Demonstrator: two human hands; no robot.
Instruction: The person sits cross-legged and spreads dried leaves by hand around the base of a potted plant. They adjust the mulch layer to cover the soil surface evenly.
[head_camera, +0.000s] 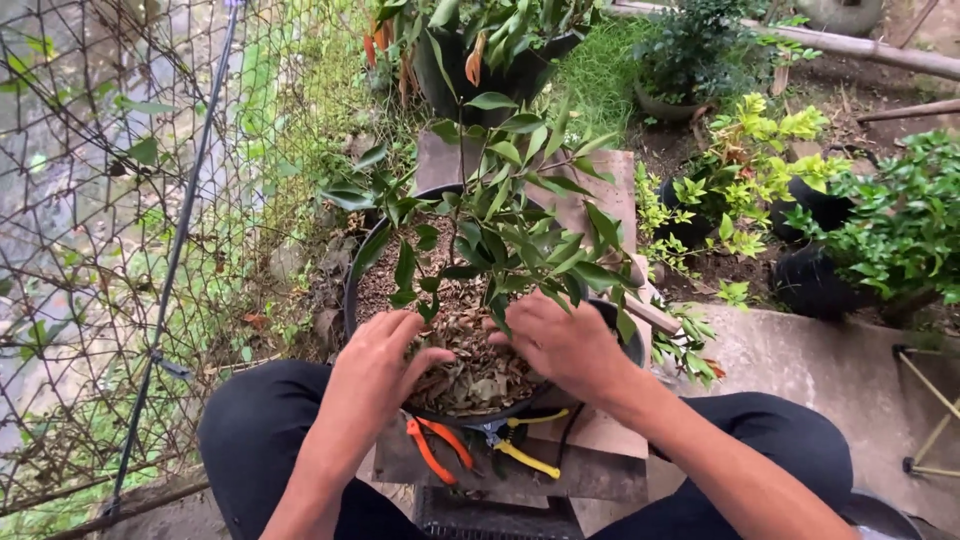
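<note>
A leafy green shrub (510, 215) grows in a wide black pot (362, 262) filled with dry brown leaf mulch (470, 375). My left hand (378, 365) lies palm down on the mulch at the pot's near left, fingers spread. My right hand (562, 345) rests on the mulch at the near right, close to the shrub's stem, fingers bent down into the leaves. Neither hand holds a tool. The pot stands on a wooden board (590, 450) between my knees.
Orange-handled pruners (438, 448) and yellow-handled pruners (520, 445) lie on the board just before the pot. A wire mesh fence (110, 230) runs along the left. Other potted plants (880, 235) stand to the right and behind. A concrete slab (830, 365) lies at right.
</note>
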